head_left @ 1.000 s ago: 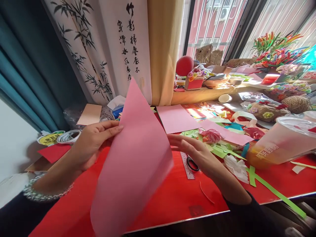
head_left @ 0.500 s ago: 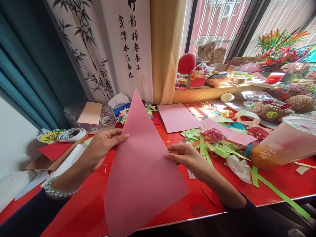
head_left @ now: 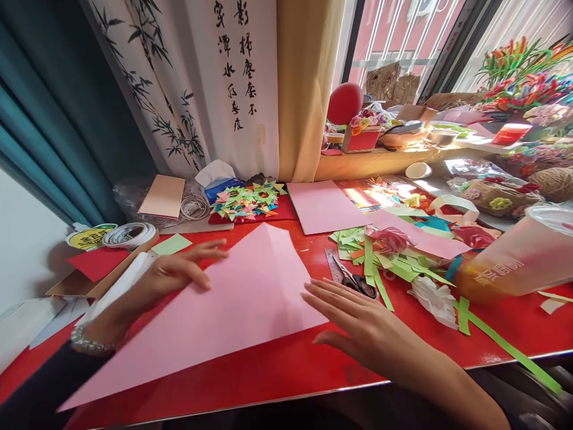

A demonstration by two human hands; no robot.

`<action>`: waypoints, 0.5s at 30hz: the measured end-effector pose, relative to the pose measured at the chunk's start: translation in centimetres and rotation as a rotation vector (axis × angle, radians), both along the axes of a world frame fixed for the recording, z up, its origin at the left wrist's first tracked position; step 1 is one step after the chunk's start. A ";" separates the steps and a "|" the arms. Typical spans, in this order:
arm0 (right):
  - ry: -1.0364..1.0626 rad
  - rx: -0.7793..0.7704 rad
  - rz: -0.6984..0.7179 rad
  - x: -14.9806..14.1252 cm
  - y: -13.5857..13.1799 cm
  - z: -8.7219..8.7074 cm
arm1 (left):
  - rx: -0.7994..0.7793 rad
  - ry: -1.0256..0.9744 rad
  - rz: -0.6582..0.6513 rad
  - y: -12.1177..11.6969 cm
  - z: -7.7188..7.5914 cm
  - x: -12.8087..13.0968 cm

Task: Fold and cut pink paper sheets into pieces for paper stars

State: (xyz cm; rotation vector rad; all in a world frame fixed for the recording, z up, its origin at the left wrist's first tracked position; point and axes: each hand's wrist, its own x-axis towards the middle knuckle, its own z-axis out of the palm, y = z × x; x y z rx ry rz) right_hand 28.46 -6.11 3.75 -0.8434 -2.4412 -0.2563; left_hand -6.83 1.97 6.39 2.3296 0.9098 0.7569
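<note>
A large pink paper sheet [head_left: 224, 310] lies flat on the red table [head_left: 286, 364], one corner pointing away from me. My left hand [head_left: 179, 272] rests at its left edge with fingers stretched out, the fingertips touching the paper. My right hand [head_left: 358, 322] lies open and flat at the sheet's right corner, palm down, fingers spread. Neither hand holds anything. Black-handled scissors [head_left: 358, 283] and a ruler [head_left: 333, 266] lie just beyond my right fingertips.
Green paper strips [head_left: 380, 263] and scraps litter the right side. A tilted plastic cup with orange drink [head_left: 510, 263] lies at the far right. Another pink sheet [head_left: 322, 206], a pile of small coloured origami pieces [head_left: 246, 200] and tape rolls [head_left: 129, 234] sit at the back.
The pink sheet, held upright between both hands before, has come down flat onto the table. Both hands have let go of it and opened over its edges.
</note>
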 end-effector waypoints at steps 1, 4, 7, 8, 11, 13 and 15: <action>-0.045 -0.013 -0.064 0.5 0.1 -1.1 | -0.110 0.041 -0.031 0.1 -1.6 -0.8; -0.174 0.024 -0.223 2.0 0.2 -4.7 | -0.294 0.247 -0.046 0.4 -5.1 -2.6; -0.249 0.004 -0.302 2.5 -0.7 -6.9 | -0.250 0.426 -0.011 0.3 -5.9 -2.8; -0.261 -0.019 -0.310 2.4 -1.2 -7.1 | -0.211 0.457 0.004 0.2 -5.8 -2.4; -0.283 -0.068 -0.259 1.8 -2.3 -6.9 | -0.082 0.542 0.008 -0.1 -4.8 -0.1; -0.285 -0.067 -0.220 1.6 -2.4 -6.6 | -0.008 0.609 -0.028 0.1 -4.4 1.9; -0.265 -0.058 -0.243 1.8 -1.7 -6.7 | 0.064 0.651 -0.036 0.7 -4.7 3.7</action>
